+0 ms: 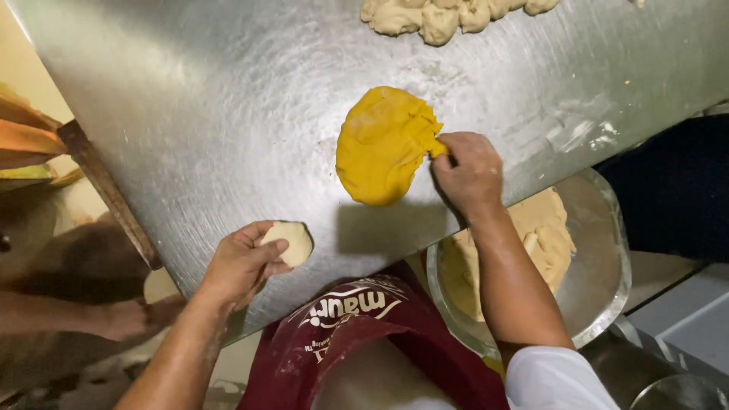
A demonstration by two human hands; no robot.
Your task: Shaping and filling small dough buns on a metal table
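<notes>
A flat yellow mass of filling (382, 146) lies on the steel table (213, 99). My right hand (468, 173) pinches its right edge between thumb and fingers. My left hand (241, 263) sits near the table's front edge and holds a small flattened disc of pale dough (292, 241) in its palm. The two hands are well apart.
A row of pale dough lumps (444, 15) lies at the table's far edge. A round metal bowl (607, 250) with pale dough stands under my right forearm. A dark red bag (357, 342) is below me. A wooden edge (106, 190) is at the left.
</notes>
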